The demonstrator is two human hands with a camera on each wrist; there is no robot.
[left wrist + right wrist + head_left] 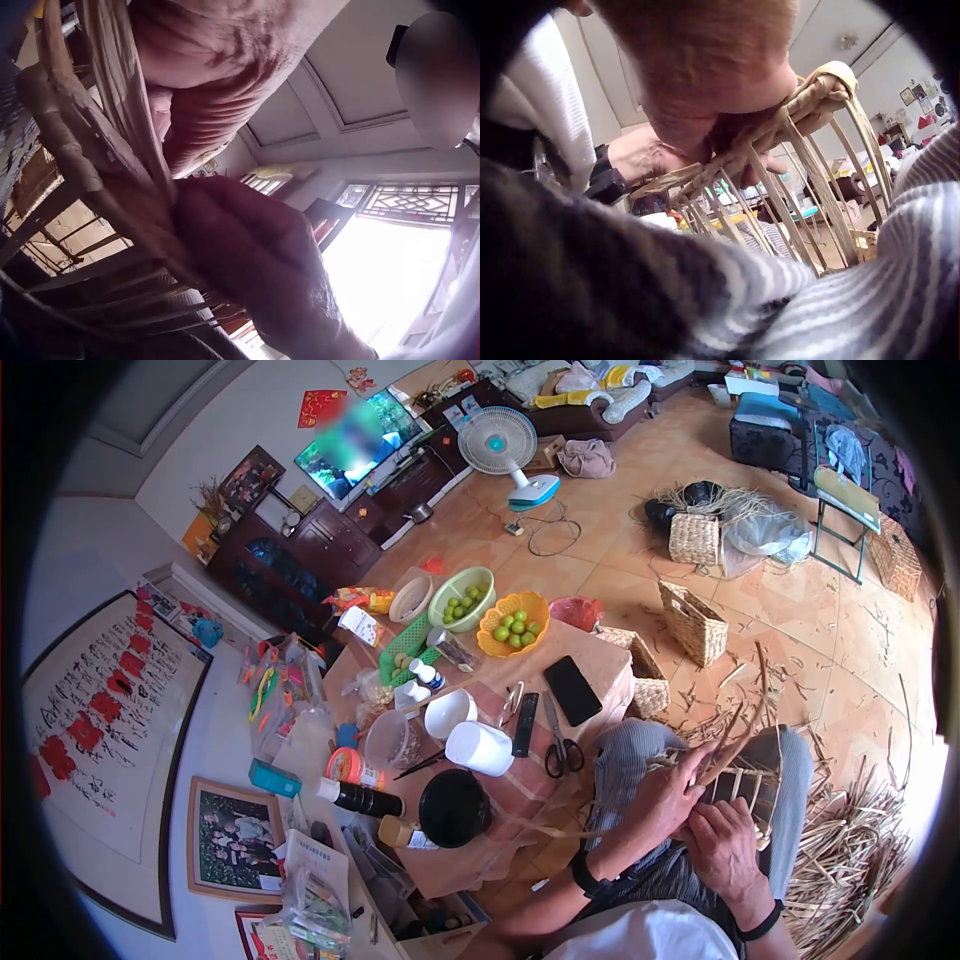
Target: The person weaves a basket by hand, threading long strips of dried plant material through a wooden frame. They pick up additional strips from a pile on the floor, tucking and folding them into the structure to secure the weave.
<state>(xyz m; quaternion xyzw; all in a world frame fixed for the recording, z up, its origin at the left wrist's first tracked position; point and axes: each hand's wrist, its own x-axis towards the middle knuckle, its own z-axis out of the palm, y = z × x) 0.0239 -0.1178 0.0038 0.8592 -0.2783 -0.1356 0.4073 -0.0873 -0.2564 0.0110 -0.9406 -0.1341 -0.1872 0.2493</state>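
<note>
A half-woven basket [745, 780] with a wrapped rim and bare straw ribs rests on the person's lap. At its far left side the left hand [665, 797] grips long dry straw strips [738, 755] that stand up from the rim. The right hand [725, 848] lies nearer the body, its fingers bent over the basket's near edge. In the left wrist view, the right hand [247, 244] pinches the rim where the flat strips [120, 75] meet it. From the right wrist view, the ribs [810, 195] hang in a row below the thick wrapped rim [817, 94].
A cluttered table to the left holds scissors [564, 750], a phone [573, 691], a white jar [479, 748], a black bowl [454, 808] and fruit bowls [513, 652]. Loose straw [850, 860] piles on the floor at right. Finished-looking woven baskets [693, 624] stand ahead, near a fan [498, 442].
</note>
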